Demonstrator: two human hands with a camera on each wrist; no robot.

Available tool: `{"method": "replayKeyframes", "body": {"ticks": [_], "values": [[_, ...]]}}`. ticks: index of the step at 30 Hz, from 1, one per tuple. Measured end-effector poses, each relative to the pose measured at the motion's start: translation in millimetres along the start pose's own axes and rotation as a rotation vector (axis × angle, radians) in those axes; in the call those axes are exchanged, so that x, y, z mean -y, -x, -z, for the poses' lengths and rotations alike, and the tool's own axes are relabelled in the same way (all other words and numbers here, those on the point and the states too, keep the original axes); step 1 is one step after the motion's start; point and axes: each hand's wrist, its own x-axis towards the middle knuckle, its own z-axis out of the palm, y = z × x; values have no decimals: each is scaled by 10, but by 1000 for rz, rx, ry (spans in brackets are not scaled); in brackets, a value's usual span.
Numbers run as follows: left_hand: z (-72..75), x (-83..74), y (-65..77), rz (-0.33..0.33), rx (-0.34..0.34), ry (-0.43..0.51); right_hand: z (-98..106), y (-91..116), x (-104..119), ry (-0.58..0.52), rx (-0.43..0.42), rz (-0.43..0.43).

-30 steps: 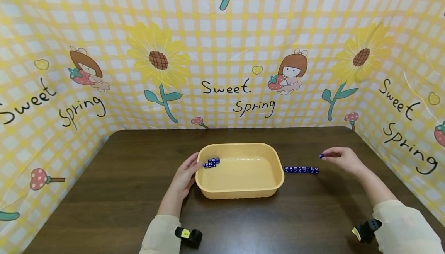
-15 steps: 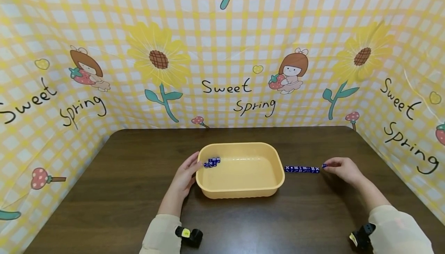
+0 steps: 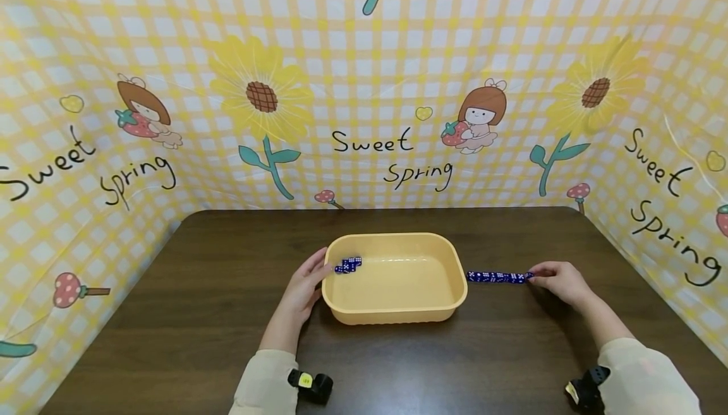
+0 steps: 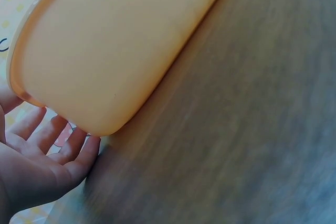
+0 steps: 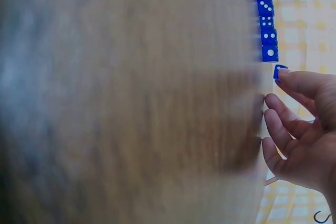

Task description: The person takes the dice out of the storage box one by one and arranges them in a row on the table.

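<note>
At its left end, a yellow plastic basin [image 3: 395,316] is held by my left hand [image 3: 299,290], the thumb at the rim and the fingers against the outer wall [image 4: 100,72]. A small cluster of blue dice [image 3: 348,266] lies inside the basin near that hand. To the right of the basin, blue dice with white dots stand in a straight row [image 3: 495,277] on the table. My right hand [image 3: 563,282] pinches a single blue die [image 5: 277,72] between thumb and finger, close to the row's right end. In the right wrist view a small gap separates them.
The dark wooden table [image 3: 398,371] carries the basin and the row. A yellow checked cloth [image 3: 364,86] with printed flowers rises behind the table and along both sides. Black wrist cameras [image 3: 311,386] are strapped over the pale sleeves.
My right hand has lowered with the die from above and right of the row to the row's right end. The left hand has stayed on the basin.
</note>
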Motion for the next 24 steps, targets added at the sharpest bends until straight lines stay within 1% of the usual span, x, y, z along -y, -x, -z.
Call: {"method": "replayKeyframes", "body": {"ticks": [7, 10, 24], "values": [[-6, 3, -9, 8, -21, -1, -23, -11, 2, 8, 8, -25], [-6, 3, -7, 0, -13, -8, -30, -14, 4, 9, 12, -32], [-1, -3, -3, 5, -7, 9, -62, -26, -11, 38, 13, -40]]}}
